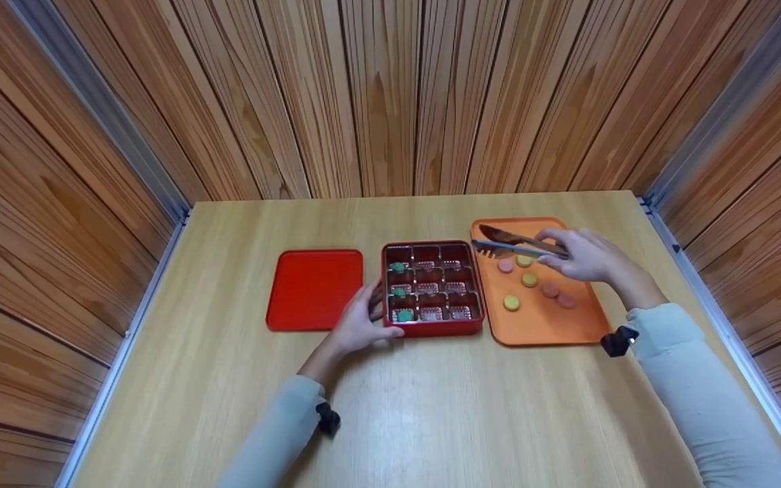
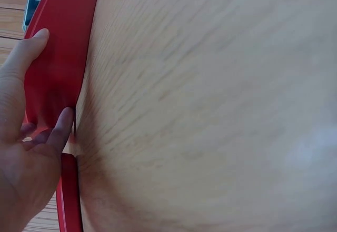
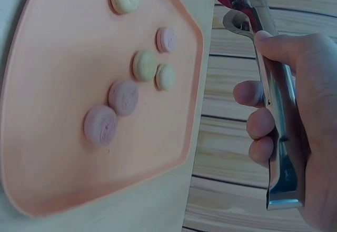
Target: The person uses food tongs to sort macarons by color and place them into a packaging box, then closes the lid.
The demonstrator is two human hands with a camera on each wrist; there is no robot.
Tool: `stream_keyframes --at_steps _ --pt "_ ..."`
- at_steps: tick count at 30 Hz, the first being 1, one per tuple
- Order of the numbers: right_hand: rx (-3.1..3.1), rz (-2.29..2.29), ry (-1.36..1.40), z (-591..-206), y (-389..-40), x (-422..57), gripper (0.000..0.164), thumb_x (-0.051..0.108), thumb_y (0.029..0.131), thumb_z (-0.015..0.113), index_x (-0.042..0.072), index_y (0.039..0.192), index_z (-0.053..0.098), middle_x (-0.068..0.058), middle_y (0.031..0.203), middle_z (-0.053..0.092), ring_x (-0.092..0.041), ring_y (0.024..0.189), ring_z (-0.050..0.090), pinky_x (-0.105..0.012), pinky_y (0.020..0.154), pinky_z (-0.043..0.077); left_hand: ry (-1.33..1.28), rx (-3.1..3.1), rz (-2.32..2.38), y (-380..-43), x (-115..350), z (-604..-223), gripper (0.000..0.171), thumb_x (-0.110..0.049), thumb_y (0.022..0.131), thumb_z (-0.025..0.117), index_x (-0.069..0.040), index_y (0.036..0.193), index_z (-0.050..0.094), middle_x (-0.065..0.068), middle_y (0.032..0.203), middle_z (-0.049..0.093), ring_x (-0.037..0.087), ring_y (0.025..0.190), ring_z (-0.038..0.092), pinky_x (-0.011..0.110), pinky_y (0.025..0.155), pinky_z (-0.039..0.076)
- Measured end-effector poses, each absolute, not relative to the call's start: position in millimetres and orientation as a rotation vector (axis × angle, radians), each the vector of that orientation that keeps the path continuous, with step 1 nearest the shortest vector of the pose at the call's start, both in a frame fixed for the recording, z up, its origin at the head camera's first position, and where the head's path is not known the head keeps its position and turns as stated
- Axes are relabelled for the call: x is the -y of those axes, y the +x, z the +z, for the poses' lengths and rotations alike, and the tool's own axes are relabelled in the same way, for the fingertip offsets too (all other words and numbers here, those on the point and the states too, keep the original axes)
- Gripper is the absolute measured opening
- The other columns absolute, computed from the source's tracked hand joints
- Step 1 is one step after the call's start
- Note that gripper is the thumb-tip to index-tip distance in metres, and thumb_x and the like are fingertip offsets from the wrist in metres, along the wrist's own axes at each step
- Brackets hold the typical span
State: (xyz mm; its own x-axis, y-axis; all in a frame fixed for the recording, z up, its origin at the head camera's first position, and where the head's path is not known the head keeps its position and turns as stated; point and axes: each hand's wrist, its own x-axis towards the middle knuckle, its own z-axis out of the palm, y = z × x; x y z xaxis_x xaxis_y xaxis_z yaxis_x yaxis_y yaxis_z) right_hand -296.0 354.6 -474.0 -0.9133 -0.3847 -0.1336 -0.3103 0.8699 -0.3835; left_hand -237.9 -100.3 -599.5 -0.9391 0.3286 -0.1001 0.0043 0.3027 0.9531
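My left hand grips the front left corner of a red box, thumb along the front wall and fingers at the left side. Inside, a dark plastic insert splits it into several compartments; three green macarons sit down its left column. In my right hand is a pair of metal serving tongs, fingers wrapped around the handle. Their parted tips, one fork-shaped, point left over the orange tray, close to the box's right rim, with nothing between them. Pink macarons and yellow macarons lie on the tray.
A square red lid lies flat on the wooden table, left of the box and just beyond my left fingers. The tray stands close along the box's right side. Wood-panelled walls rise behind and beside the table.
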Motion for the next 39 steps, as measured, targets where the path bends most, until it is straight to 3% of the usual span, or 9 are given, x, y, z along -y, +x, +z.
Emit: stream_keyframes --at_steps 11,29,35,39 --pt "-2.831 -0.521 -0.47 -485 -297 -367 0.045 0.031 0.11 0.072 0.01 0.15 0.065 -0.004 0.079 0.058 -0.021 0.065 0.052 -0.03 0.058 0.037 0.317 -2.269 1.717 -236 100 -599 0.118 -0.014 0.087 0.099 -0.005 0.179 0.025 0.022 0.18 0.041 0.042 0.169 0.043 0.054 0.132 0.048" --pt "-2.763 -0.506 -0.355 -506 -296 -378 0.048 0.032 0.11 0.071 0.01 0.152 0.063 -0.017 0.111 0.073 -0.029 0.092 0.063 -0.034 0.072 0.045 0.295 -2.333 1.66 -237 100 -598 0.12 -0.018 0.086 0.101 -0.008 0.179 0.025 0.022 0.175 0.045 0.041 0.167 0.044 0.052 0.132 0.05" --pt "-2.761 -0.498 -0.374 -510 -297 -379 0.047 0.03 0.109 0.071 0.009 0.149 0.064 -0.016 0.108 0.073 -0.027 0.089 0.063 -0.034 0.072 0.045 0.305 -2.333 1.677 -237 100 -599 0.12 -0.014 0.085 0.101 -0.006 0.179 0.026 0.023 0.173 0.047 0.041 0.164 0.047 0.052 0.129 0.052" --pt "-2.742 -0.535 -0.368 -513 -296 -379 0.044 0.027 0.109 0.07 0.009 0.149 0.064 -0.015 0.103 0.071 -0.024 0.079 0.061 -0.032 0.064 0.047 0.315 -2.315 1.69 -237 100 -599 0.12 -0.014 0.087 0.099 -0.007 0.179 0.024 0.022 0.174 0.046 0.04 0.164 0.047 0.052 0.13 0.052"
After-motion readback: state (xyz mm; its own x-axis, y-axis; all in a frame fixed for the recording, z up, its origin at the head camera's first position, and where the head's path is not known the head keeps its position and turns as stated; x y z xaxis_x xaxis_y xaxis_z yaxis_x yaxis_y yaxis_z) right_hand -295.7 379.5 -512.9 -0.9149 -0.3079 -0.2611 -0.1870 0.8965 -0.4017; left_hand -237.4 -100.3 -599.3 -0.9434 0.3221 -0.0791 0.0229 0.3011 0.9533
